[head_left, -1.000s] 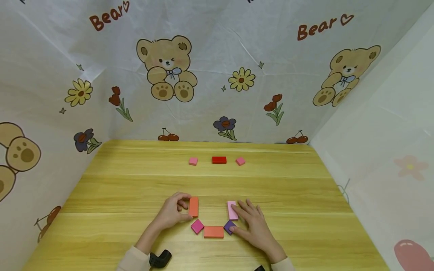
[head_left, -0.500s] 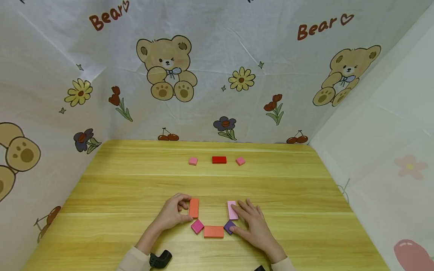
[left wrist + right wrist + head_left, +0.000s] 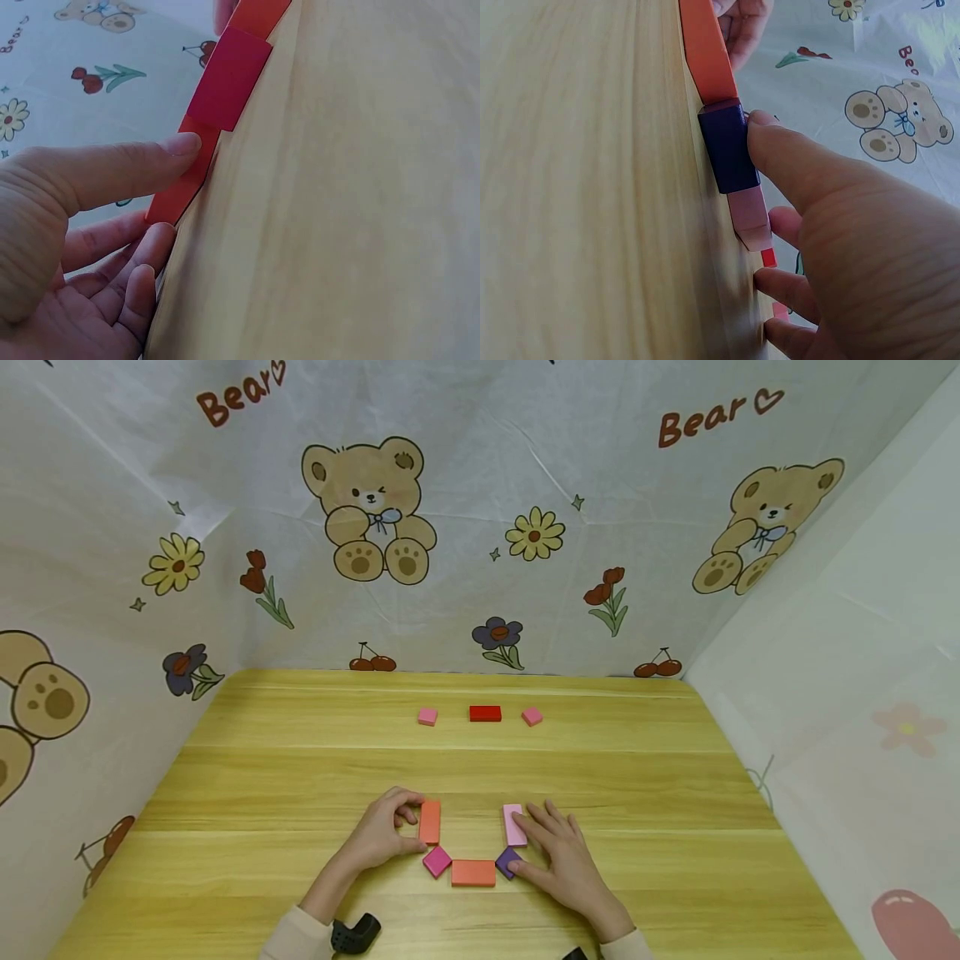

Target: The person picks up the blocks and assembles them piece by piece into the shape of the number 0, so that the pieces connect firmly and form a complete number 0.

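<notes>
In the head view my left hand [image 3: 381,828] pinches an upright-lying orange rectangular block [image 3: 430,822] by its two ends, thumb near and index finger far. Its near end lies at the corner of a magenta square block [image 3: 437,862], set like a diamond. A second orange block [image 3: 473,873] lies crosswise between the magenta block and a purple square block [image 3: 508,862]. The thumb of my right hand [image 3: 558,858] touches the purple block, and its index finger rests on a light pink rectangular block [image 3: 514,825]. My other right fingers are spread on the table.
Farther back on the wooden table [image 3: 300,735] lie a red block [image 3: 485,714] and two small pink blocks, one to the left [image 3: 427,717] and one to the right [image 3: 532,717]. A black object [image 3: 356,934] sits by my left sleeve. Bear-printed cloth walls surround the table.
My left hand has shifted the upright-lying orange block slightly toward me, closer to the magenta block. The right hand and the other blocks stay put.
</notes>
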`<state>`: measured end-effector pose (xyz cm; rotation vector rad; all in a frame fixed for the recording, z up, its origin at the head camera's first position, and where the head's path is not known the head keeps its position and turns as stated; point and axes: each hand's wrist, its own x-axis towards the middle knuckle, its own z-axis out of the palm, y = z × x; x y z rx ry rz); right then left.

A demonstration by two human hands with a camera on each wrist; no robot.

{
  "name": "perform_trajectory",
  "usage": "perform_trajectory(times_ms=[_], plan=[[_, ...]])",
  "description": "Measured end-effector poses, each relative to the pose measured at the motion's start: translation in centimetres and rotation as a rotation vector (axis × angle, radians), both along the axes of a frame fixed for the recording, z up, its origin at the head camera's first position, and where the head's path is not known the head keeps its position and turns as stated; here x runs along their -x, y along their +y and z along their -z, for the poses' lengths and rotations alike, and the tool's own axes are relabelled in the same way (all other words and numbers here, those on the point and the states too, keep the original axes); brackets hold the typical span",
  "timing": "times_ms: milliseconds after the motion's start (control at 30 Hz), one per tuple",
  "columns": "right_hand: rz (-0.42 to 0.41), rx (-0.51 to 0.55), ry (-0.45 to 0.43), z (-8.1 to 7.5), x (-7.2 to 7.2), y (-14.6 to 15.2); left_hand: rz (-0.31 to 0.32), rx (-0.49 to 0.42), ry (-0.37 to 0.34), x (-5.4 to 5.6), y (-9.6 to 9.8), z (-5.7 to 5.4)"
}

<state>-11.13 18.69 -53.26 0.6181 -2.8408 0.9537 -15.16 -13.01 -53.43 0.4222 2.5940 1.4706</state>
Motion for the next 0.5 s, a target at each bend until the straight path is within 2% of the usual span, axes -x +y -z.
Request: perform_trajectory(times_ms=[500], plan=[[0.000,-0.007,0.015,-0.13,-0.07,-0.06,0.023,0.014,0.042,-0.14,-0.09,0.16]])
